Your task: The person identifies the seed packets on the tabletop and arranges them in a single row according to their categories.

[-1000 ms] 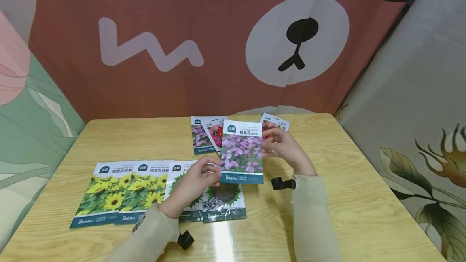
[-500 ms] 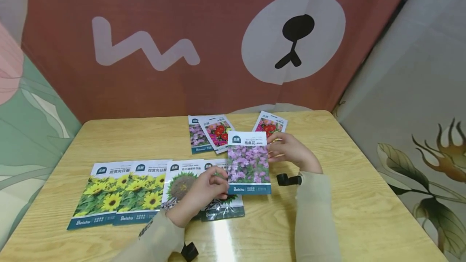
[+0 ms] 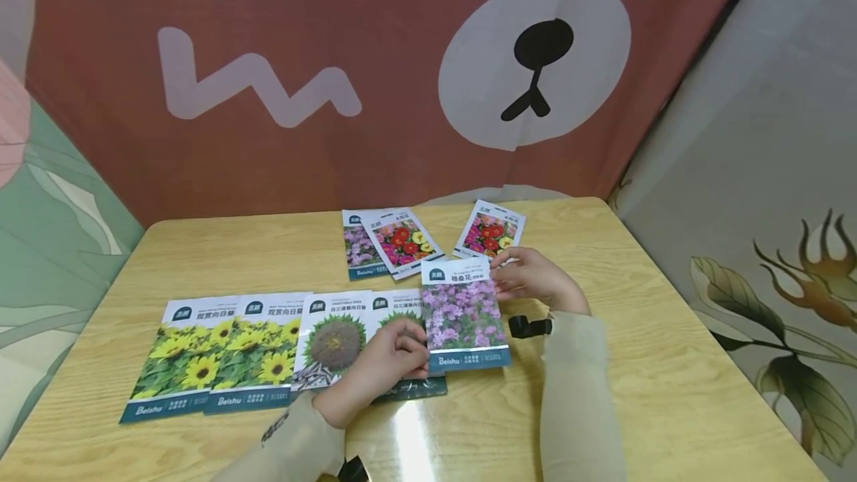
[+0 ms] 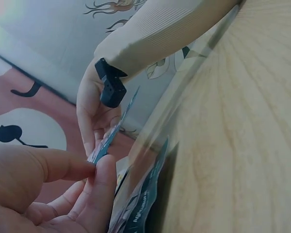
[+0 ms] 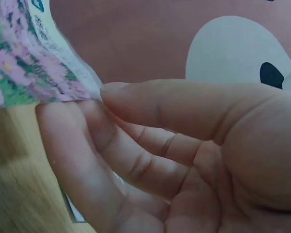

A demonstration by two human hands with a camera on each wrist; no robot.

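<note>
Both hands hold a seed packet with pink-purple flowers (image 3: pixel 465 318), raised above the table and tilted to face me. My left hand (image 3: pixel 388 359) pinches its left edge; the left wrist view shows the thumb and a finger on the packet's edge (image 4: pixel 117 127). At the upper right edge, my right hand (image 3: pixel 538 280) pinches the packet between thumb and fingers, seen close in the right wrist view. Beneath and left of it lie a packet with a seeded sunflower head (image 3: pixel 398 307), partly covered, and a matching one (image 3: pixel 335 344). Two yellow sunflower packets (image 3: pixel 181 359) overlap further left.
At the table's back, a red-flower packet (image 3: pixel 404 244) overlaps another pink-purple packet (image 3: pixel 359 248). A second red-flower packet (image 3: pixel 489 231) lies behind my right hand. A printed curtain (image 3: pixel 268 162) hangs behind the wooden table (image 3: pixel 669 378).
The held pink-purple packet has moved down and slightly right, lower over the front row. Both hands move with it, and the red-flower packets behind have come into fuller view.
</note>
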